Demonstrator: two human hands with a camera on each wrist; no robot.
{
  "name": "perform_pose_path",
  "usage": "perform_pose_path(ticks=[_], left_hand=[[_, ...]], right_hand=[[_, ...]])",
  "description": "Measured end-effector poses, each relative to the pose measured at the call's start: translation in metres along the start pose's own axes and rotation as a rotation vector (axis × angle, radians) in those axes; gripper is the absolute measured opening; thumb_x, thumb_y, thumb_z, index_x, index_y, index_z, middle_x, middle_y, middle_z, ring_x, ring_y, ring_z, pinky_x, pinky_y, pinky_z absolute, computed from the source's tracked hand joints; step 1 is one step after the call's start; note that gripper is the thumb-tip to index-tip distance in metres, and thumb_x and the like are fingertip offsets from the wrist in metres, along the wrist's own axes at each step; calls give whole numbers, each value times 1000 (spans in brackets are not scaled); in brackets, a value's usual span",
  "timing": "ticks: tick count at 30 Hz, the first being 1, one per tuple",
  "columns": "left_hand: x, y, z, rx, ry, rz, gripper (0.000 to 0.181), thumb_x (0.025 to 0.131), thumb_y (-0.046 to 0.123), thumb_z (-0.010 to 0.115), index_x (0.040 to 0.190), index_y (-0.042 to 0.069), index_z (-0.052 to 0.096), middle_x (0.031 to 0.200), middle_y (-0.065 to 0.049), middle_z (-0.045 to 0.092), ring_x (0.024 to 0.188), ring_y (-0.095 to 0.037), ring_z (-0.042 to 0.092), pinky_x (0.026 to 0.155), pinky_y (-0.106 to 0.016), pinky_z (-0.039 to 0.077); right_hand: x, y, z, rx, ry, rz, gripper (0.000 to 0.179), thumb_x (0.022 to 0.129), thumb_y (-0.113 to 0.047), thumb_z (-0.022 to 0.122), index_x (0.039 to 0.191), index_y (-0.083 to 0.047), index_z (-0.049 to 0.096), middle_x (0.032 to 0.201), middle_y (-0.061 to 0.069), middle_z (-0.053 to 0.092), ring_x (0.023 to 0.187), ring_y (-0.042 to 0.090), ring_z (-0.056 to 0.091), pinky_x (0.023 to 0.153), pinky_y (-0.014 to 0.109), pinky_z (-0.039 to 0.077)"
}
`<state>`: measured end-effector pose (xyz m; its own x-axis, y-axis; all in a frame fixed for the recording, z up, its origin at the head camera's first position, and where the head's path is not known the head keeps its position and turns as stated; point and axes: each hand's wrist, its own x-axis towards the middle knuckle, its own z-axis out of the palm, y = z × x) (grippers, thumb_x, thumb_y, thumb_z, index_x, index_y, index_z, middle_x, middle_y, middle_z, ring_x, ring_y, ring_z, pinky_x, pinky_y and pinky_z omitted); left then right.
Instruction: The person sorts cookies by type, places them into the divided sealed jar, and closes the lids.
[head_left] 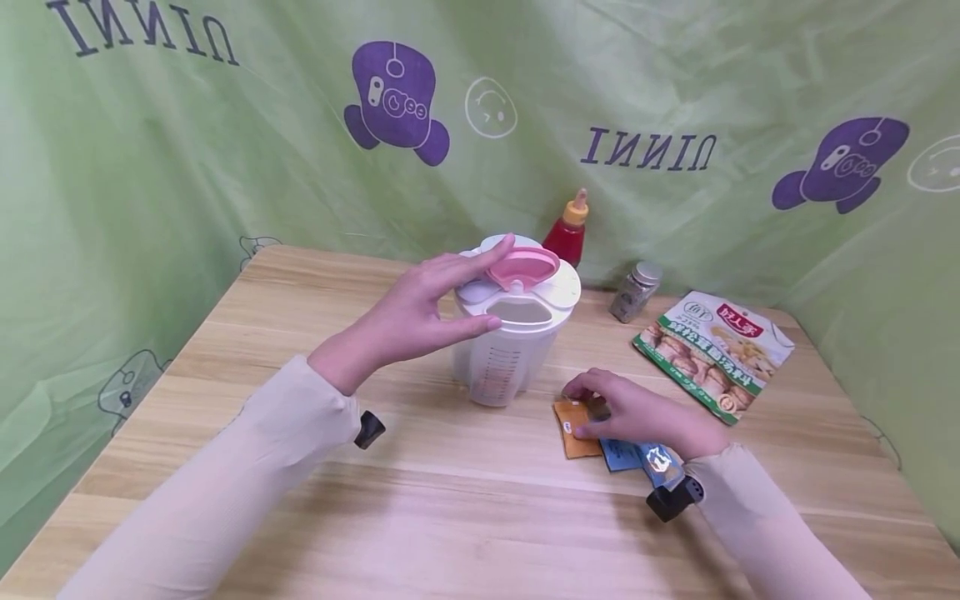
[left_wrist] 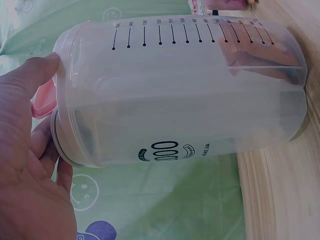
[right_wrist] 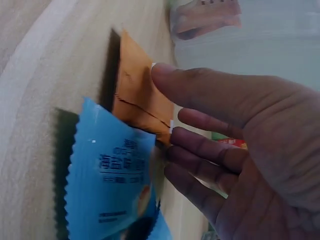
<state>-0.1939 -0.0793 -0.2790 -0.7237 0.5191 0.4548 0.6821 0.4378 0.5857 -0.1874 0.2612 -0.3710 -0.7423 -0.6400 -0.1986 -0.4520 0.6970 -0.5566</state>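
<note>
A clear container (head_left: pixel 510 362) with a white lid and measuring marks stands upright; its pink flap (head_left: pixel 525 267) is raised. My left hand (head_left: pixel 420 312) rests across the lid, index finger by the flap and thumb at the front opening. An orange packet (left_wrist: pixel 260 52) shows through the wall, but I cannot tell whether it is inside or behind. In the right wrist view, an orange packet (right_wrist: pixel 137 85) lies beside a blue packet (right_wrist: pixel 110 165). My right hand (head_left: pixel 637 412) reaches over them, thumb and fingertips at the orange packet's edges, with a gap between thumb and fingers.
Behind the container stands a red squeeze bottle (head_left: pixel 566 237) with a yellow cap. To its right are a small spice jar (head_left: pixel 635 292) and a printed food bag (head_left: pixel 716 354) lying flat. A shiny blue packet (head_left: pixel 660 462) lies under my right wrist. Green curtain (head_left: pixel 285 150) surrounds the wooden table (head_left: pixel 450 517).
</note>
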Motion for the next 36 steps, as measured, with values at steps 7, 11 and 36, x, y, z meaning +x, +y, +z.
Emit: perform_pose_path(ticks=[7, 11, 36], left_hand=[[1, 0, 1, -8, 6, 10, 82, 91, 26, 83, 162, 22, 41, 152, -4, 62, 136, -23, 59, 116, -44, 47], [2, 0, 2, -10, 4, 11, 82, 91, 27, 83, 162, 23, 41, 152, -4, 62, 136, -23, 59, 116, -44, 47], [-1, -2, 3, -14, 33, 31, 82, 90, 24, 84, 160, 18, 43, 142, -5, 69, 132, -23, 62, 114, -44, 47]], right_hand=[[5, -1, 3, -31, 26, 5, 44, 90, -27, 83, 124, -4, 66, 111, 7, 65, 99, 17, 55, 84, 28, 50], [7, -2, 4, -28, 40, 30, 40, 90, -27, 84, 118, -6, 65, 105, 5, 62, 96, 17, 52, 81, 26, 46], [15, 3, 1, 76, 111, 41, 27, 92, -8, 77, 112, -8, 59, 107, 8, 66, 95, 19, 59, 79, 25, 54]])
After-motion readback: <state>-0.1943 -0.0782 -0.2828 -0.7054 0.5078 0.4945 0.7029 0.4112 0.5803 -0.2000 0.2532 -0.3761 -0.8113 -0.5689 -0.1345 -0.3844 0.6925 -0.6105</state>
